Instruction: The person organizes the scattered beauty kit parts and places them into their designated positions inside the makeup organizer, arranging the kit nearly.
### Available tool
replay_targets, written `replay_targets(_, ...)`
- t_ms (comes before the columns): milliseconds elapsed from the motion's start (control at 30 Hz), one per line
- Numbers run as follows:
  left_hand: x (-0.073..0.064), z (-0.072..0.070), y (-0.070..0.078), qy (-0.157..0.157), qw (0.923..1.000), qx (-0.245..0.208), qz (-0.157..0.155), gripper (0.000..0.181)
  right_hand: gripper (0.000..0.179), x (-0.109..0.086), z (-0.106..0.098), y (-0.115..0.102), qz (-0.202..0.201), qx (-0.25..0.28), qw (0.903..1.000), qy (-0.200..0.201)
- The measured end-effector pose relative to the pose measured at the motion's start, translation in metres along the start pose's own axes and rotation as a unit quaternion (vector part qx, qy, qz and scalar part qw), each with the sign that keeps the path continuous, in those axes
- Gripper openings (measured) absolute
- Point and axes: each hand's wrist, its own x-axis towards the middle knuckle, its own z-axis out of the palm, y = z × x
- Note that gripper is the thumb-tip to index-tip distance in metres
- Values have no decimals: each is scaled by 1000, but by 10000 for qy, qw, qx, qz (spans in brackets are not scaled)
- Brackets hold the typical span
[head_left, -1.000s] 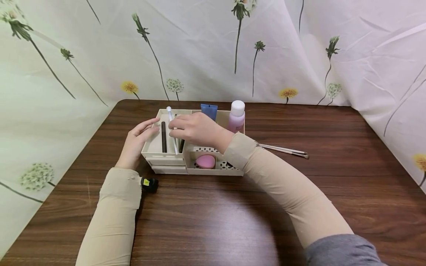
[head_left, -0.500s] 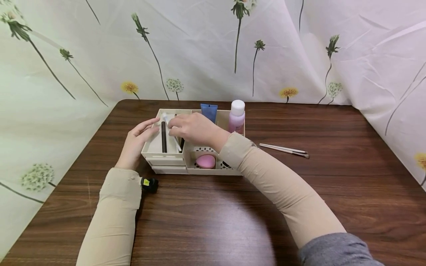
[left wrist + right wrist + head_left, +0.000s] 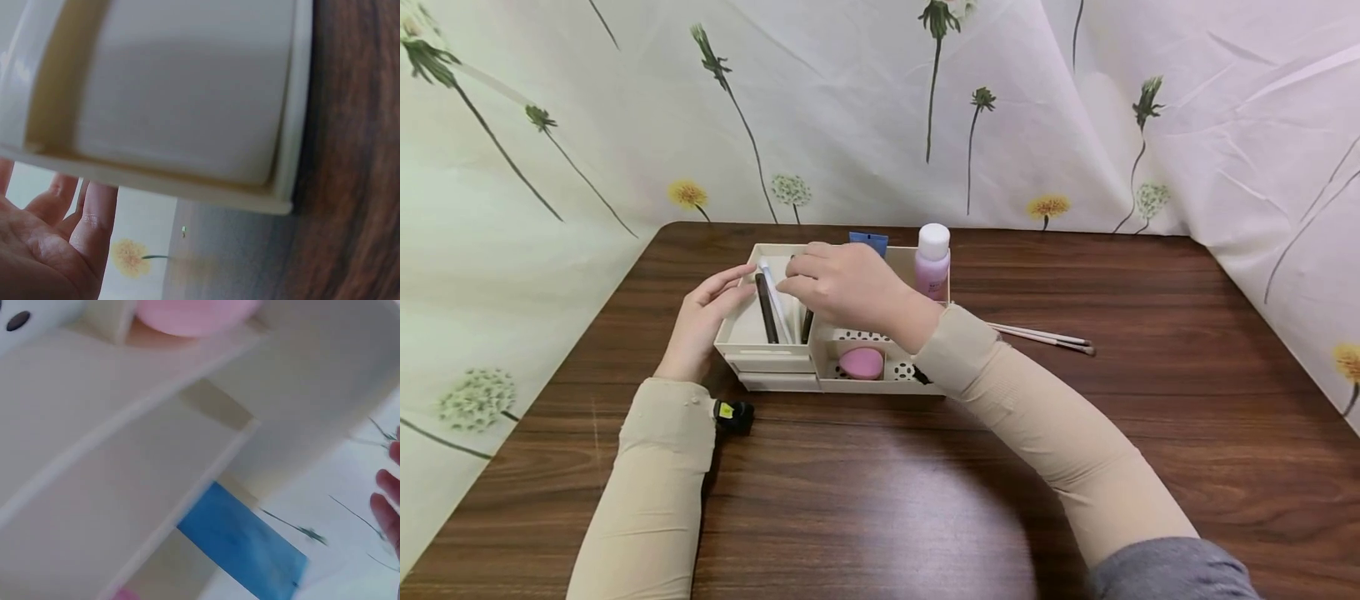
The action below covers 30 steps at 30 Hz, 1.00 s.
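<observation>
A cream desktop organizer (image 3: 778,363) with drawers stands in front of me. My left hand (image 3: 696,325) rests its fingertips at the organizer's left rim, fingers nearly straight; its palm and fingers (image 3: 94,231) show below the organizer wall in the left wrist view. Over the upper left compartment reaches my right hand (image 3: 853,287), fingers bent down, with the thumb hidden. In that compartment lie a dark pen (image 3: 767,308), a slim white stick with a pale blue end (image 3: 775,300) beside it, and another dark pen (image 3: 807,327). Whether the right fingers pinch anything is hidden.
A pink makeup sponge (image 3: 861,363) sits in the front compartment. Behind stand a blue tube (image 3: 869,242) and a white-capped lilac bottle (image 3: 933,262). Two thin makeup brushes (image 3: 1045,337) lie on the wooden table (image 3: 880,500) to the right.
The white stick has shifted left, its top end now close beside the dark pen, which tilts slightly. My right hand stays over the compartment. The left hand keeps its place at the rim.
</observation>
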Motion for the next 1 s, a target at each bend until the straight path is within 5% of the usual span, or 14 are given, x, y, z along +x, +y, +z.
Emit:
replay_targets(167,1,-1,0,60,9999,105,2,46,25,-4,-21,2,-137,-328,9953,905)
replay_targets(533,2,-2,-2,92,9994,334,33,46,9,-54,-62,7,126,-425,9869,1554)
replay_targets(767,3,-3,0,43,9996,260,-122,48,11,-104,-81,14,252,-753,9871,1393)
replay_targets(1000,1,0,1,69,9995,305,-84,47,17,-151,-89,21,353,-665,9949,677)
